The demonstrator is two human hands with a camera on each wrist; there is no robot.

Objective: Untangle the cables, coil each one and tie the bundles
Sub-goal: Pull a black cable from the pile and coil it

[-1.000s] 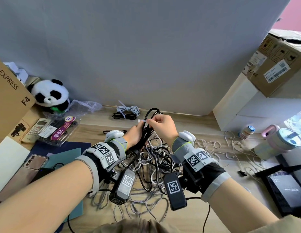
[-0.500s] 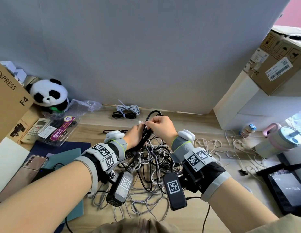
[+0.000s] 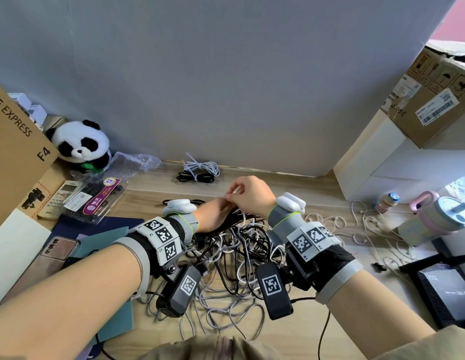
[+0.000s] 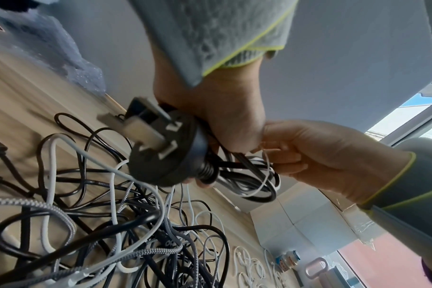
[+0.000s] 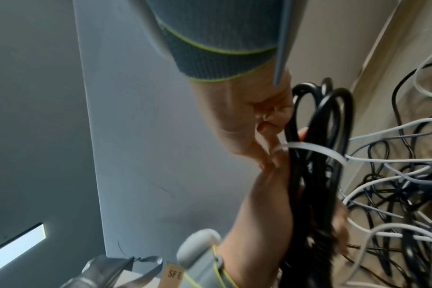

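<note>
Two tied cable bundles [image 3: 199,171], one panda [image 3: 82,144], two cardboard boxes [image 3: 434,100].

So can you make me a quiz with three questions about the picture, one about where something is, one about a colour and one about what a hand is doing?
1. Where is the toy panda?
A. far left by the wall
B. on the white shelf
C. in the cable pile

2. What colour is the coiled cable in the left hand?
A. red
B. black
C. yellow

3. What is the right hand doing?
A. lying flat
B. holding a bottle
C. pinching a white tie

Answers: 1 A, it sits beside the cardboard box. 2 B, its loops look black. 3 C, its fingertips pinch the strip wrapped round the coil.
</note>
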